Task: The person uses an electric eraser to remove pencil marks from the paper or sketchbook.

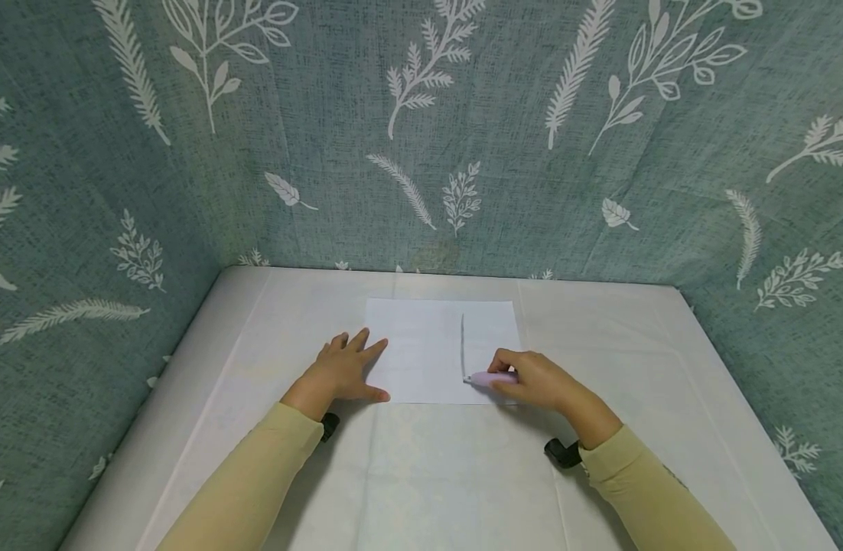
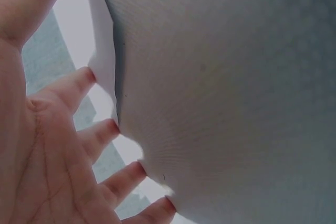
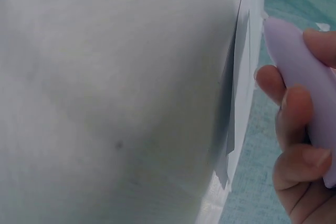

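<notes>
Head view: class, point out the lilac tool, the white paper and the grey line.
Lilac tool [image 1: 493, 378], head view: its body.
White paper [image 1: 431, 352], head view: its bare middle.
Grey line [image 1: 463, 347], head view: about halfway along.

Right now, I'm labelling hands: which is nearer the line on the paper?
Right. The right hand, just right of the line, holds a lavender tool; the left hand is farther, at the left edge of the paper.

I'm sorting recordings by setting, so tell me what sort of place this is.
Likely a curtained-off tabletop workspace: leaf-patterned fabric borders three sides of a white-covered table holding a paper sheet.
</notes>
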Tool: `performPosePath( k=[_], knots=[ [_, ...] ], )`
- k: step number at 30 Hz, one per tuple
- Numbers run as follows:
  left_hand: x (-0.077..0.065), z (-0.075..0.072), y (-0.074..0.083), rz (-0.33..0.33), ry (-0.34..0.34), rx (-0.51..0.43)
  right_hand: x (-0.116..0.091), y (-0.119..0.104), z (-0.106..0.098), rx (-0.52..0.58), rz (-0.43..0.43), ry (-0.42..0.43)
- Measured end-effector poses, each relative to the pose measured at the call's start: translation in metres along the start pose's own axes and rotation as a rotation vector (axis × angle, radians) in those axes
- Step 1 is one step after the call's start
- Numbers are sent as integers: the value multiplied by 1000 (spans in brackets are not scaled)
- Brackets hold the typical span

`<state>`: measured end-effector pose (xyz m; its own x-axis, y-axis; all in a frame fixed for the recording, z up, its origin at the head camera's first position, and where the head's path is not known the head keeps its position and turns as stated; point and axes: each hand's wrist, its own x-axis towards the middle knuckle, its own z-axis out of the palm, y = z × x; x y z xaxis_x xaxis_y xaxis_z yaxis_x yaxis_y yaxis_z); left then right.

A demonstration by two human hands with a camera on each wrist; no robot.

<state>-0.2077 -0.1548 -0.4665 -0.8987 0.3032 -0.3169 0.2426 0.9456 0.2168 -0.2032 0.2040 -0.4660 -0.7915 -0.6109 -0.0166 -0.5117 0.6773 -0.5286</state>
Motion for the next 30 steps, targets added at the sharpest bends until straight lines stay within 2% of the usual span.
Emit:
performPosePath(
  k=[5, 18, 30],
  knots=[
    [-1, 1, -1, 5, -3, -13, -2, -1, 0, -8, -2, -2],
    [1, 1, -2, 1, -4, 2, 1, 0, 3, -33, -34, 82],
    [3, 3, -3, -2, -3, 8, 2, -2, 3, -47, -53, 89]
  ],
)
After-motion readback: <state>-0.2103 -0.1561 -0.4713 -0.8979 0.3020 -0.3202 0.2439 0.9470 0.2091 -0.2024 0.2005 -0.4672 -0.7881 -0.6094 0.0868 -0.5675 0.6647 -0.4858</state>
